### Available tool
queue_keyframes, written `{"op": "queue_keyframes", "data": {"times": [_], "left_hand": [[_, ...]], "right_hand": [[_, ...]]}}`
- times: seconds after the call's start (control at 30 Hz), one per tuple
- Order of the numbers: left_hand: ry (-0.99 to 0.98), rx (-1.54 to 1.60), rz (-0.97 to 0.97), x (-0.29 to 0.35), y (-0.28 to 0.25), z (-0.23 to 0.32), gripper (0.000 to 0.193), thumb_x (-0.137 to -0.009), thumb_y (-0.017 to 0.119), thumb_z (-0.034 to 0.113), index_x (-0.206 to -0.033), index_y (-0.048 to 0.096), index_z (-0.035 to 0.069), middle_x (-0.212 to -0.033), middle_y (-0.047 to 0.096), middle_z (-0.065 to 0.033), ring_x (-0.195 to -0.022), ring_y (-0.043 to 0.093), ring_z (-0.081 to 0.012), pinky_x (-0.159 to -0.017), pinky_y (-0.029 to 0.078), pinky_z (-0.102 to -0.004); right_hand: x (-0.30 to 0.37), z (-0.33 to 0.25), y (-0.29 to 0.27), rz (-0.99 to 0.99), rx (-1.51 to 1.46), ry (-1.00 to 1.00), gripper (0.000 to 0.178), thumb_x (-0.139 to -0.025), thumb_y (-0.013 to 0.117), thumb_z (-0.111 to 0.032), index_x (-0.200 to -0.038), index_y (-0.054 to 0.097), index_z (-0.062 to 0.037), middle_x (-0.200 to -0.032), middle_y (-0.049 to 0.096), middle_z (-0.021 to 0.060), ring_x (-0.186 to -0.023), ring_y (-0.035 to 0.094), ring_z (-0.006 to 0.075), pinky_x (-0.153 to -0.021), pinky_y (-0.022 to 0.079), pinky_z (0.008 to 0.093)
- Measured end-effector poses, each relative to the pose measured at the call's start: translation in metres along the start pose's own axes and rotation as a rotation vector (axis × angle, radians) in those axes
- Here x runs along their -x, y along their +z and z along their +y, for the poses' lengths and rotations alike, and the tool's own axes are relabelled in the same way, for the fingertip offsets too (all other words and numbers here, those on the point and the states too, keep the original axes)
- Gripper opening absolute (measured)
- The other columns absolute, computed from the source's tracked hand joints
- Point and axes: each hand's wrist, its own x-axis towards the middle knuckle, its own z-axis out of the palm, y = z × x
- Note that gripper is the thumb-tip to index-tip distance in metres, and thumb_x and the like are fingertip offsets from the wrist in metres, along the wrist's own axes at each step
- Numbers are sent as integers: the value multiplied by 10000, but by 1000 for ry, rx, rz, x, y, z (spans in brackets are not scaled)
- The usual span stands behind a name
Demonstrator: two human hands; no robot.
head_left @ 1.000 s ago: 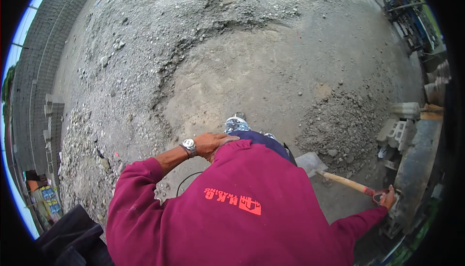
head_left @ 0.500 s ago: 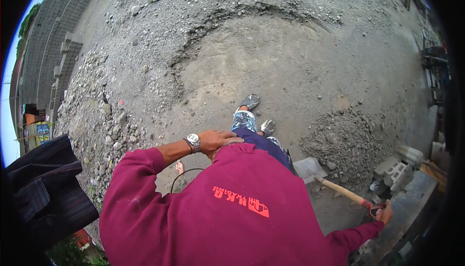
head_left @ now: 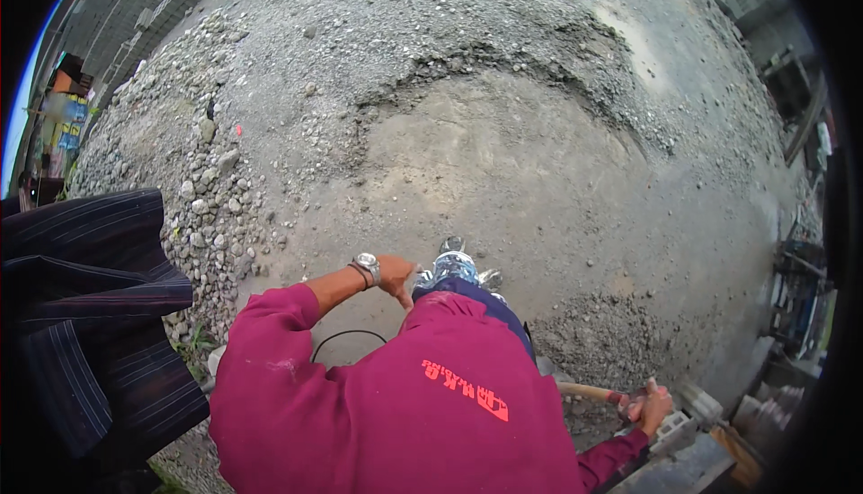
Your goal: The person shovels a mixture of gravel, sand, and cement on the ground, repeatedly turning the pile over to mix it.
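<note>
My left hand (head_left: 394,276) rests by my waist with its fingers stretched out and the thumb apart, holding nothing. A silver wristwatch (head_left: 367,262) sits on that wrist. Out to the right, my right hand (head_left: 654,408) is closed around the reddish grip end of a shovel (head_left: 586,391) with a pale wooden shaft. The shaft slants away to the left, and my maroon top (head_left: 395,413) hides most of the blade end. Dark gravel (head_left: 611,332) lies just beyond the shaft.
Loose stones (head_left: 211,197) spread along the left, below a grey block wall (head_left: 117,17). A dark striped cloth (head_left: 99,305) hangs close at the left edge. Hollow concrete blocks (head_left: 674,429) stand near my right hand. A shallow dug-out hollow (head_left: 485,152) curves ahead of my feet.
My right hand and the shovel have moved inward to the left, and less of the shovel shows. My left hand has shifted slightly left at the waist. The view has tilted.
</note>
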Motion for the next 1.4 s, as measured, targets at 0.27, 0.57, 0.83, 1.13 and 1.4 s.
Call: {"op": "queue_keyframes", "data": {"times": [0.27, 0.57, 0.83, 1.13, 1.4], "left_hand": [[-133, 210, 557, -61, -47, -54, 746, -753, 631, 562, -1186, 525, -35, -1029, 617, -286, -964, 597, -425, -825, 477, -477], [-35, 1068, 373, -170, -69, 45, 732, -744, 556, 665, -891, 667, -44, -886, 655, -205, -843, 650, -305, -714, 532, -446], [103, 2345, 476, -224, -45, 36, 463, -779, 700, 304, -1044, 493, -14, -778, 608, -142, -628, 642, -232, -560, 562, -430], [-401, 2541, 788, -323, 67, 38, 225, -762, 621, 143, -848, 509, -32, -652, 572, -135, -507, 585, -246, -415, 510, -396], [-283, 2736, 748, -339, 100, -16, 188, -801, 654, 209, -882, 551, 74, -644, 569, -68, -518, 583, -200, -466, 516, -351]], "right_hand": [[203, -327, 97, -688, -117, -308, 349, -720, 768, -132, -925, 543, 39, -769, 645, 132, -580, 584, 123, -537, 469, 263], [235, -332, 154, -779, -183, -473, 355, -729, 723, -53, -986, 481, -13, -743, 548, 34, -606, 526, 91, -580, 441, 233], [193, -257, 234, -805, -831, 54, 488, -853, 514, -110, -1308, 396, 21, -563, 492, 52, -485, 515, 189, -553, 477, 377], [98, -153, 312, -1007, -895, 508, 388, -875, 492, -249, -1200, 516, -39, -526, 476, 29, -423, 472, 192, -459, 441, 359], [128, -159, 414, -1003, -987, 755, 328, -888, 506, -243, -1144, 560, -45, -516, 470, 26, -412, 460, 194, -440, 436, 345]]}}
